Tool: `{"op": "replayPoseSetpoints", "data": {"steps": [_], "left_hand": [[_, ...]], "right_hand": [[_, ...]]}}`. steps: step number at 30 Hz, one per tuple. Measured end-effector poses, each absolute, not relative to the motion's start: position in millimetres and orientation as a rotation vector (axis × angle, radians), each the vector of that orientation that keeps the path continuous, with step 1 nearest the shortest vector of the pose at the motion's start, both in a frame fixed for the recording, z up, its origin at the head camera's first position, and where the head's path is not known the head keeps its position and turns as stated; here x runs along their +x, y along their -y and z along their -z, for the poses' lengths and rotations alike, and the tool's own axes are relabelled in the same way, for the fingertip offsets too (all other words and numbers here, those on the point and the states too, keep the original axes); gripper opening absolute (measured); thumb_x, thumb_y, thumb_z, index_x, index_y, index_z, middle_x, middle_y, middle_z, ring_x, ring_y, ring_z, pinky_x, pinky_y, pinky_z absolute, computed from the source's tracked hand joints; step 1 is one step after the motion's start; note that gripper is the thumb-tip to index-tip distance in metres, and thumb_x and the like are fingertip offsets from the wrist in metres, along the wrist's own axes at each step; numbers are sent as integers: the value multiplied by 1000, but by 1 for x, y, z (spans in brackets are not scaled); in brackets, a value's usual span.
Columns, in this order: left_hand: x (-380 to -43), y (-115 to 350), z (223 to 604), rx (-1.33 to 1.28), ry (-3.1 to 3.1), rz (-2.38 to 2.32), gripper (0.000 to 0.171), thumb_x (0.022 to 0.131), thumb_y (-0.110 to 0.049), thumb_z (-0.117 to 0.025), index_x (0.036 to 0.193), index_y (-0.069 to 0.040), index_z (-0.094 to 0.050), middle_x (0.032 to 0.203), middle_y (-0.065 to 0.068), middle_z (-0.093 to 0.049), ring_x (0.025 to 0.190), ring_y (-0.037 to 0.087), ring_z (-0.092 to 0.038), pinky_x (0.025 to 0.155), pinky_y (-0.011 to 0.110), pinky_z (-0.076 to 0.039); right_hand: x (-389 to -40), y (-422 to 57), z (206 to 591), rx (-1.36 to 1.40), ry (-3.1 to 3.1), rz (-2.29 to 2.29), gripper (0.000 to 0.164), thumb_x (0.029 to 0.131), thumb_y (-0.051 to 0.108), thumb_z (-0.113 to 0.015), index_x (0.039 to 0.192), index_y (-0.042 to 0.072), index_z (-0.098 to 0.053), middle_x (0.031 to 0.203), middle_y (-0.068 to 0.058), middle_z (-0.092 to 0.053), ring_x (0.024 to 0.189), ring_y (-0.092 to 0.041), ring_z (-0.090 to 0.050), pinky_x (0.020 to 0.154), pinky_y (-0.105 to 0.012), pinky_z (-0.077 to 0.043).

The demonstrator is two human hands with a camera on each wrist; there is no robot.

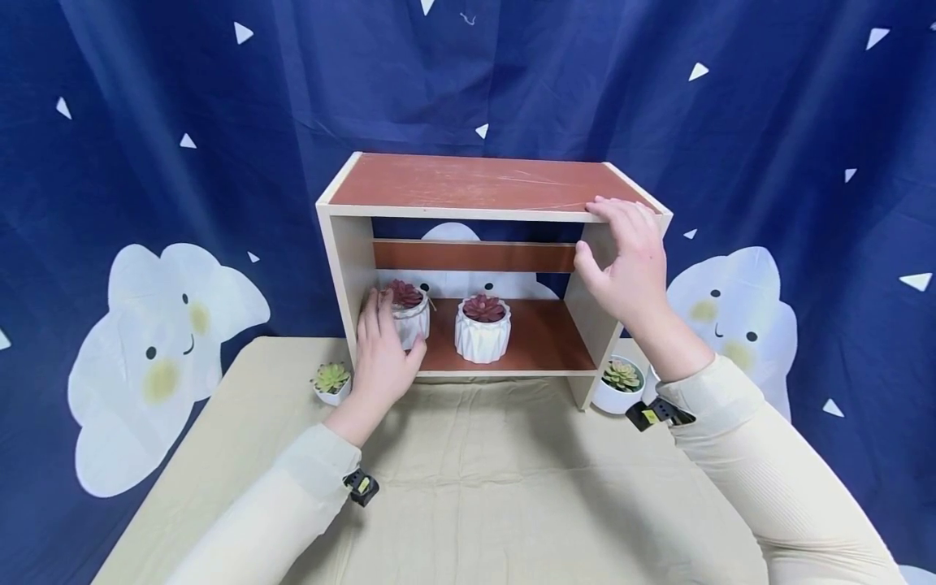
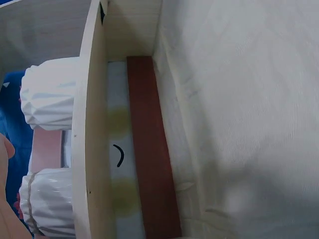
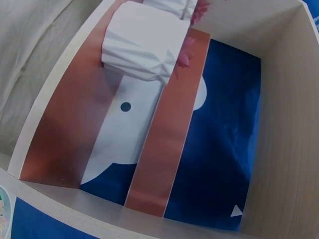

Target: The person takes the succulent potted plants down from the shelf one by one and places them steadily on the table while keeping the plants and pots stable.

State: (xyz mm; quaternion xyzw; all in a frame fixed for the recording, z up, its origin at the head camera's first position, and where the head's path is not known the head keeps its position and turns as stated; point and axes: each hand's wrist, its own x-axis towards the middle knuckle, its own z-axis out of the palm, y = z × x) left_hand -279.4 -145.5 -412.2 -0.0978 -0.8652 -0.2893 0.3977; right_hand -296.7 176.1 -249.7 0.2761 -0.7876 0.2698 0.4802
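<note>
A small two-level shelf unit [image 1: 475, 183] with reddish-brown boards and pale edges stands on the cloth. Inside it, on the lower board, sit two white ribbed pots with dark red succulents. My left hand [image 1: 382, 351] reaches in at the left pot [image 1: 413, 321], which has twine round its rim; the fingers are fairly straight and overlap the pot's left side. To its right stands the other pot [image 1: 483, 333], also seen in the right wrist view as a white pot [image 3: 142, 42]. At the upper right front edge, my right hand [image 1: 630, 260] has its fingertips at the top board, thumb spread apart.
Outside the unit's left side is a small green succulent in a white pot [image 1: 332, 384]. Another potted green succulent [image 1: 620, 386] stands by the right side, partly behind my forearm. A beige cloth [image 1: 468, 487] covers the table; a blue curtain [image 1: 468, 73] with clouds hangs behind.
</note>
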Motion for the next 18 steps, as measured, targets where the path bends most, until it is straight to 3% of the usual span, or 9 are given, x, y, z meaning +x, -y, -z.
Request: {"op": "replayPoseSetpoints", "data": {"steps": [7,18], "left_hand": [[-289,143,411,-113,2303,894,88,86,-26,-67,155,3,-21,159,30,-20,144,46,-27,113,56,-30],[-301,142,410,-47,2293,1031,87,88,-24,-66,155,4,-17,158,28,-25,144,44,-28,115,52,-28]], "right_hand": [[-297,-176,250,671,1923,-662,45,83,24,-62,124,5,-67,130,-13,-65,127,-31,-52,116,-41,-28],[-297,-176,250,676,1916,-659,45,82,20,-63,124,4,-66,130,-13,-64,127,-32,-52,117,-42,-27]]}}
